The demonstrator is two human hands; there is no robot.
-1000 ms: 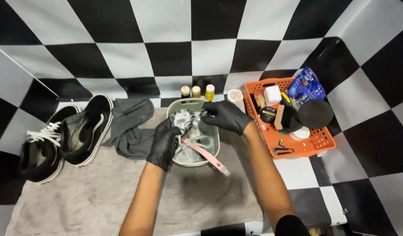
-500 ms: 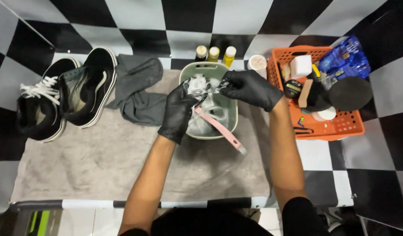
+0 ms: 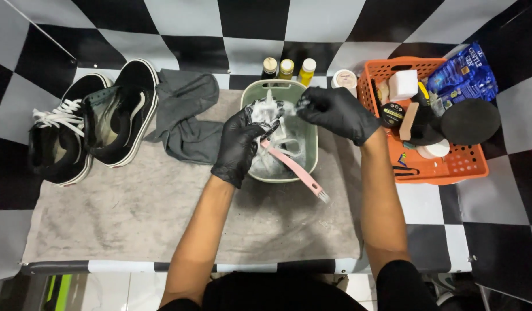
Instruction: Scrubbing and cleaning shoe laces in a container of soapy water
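The wet white lace [image 3: 265,113] sits bunched over the green tub [image 3: 310,151], just above the middle of the frame, and you hold it from both sides. Your left hand [image 3: 241,144], in a black glove, has its fingers closed around the soapy bundle at the tub's left rim. Your right hand [image 3: 335,110], also gloved, pinches a strand of the lace between thumb and fingertips over the tub's upper right corner. A pink brush [image 3: 293,169] leans in the tub, its bristle end poking out over the lower right rim onto the grey towel [image 3: 116,213].

Behind the tub, three small bottles [image 3: 286,68] stand in a row, with a round jar [image 3: 344,78] just beside them. At upper right an orange basket [image 3: 450,167] holds a white block, tins and a blue packet. Left of the tub lies a grey cloth [image 3: 185,115], and further left two black shoes [image 3: 90,126], one without laces.
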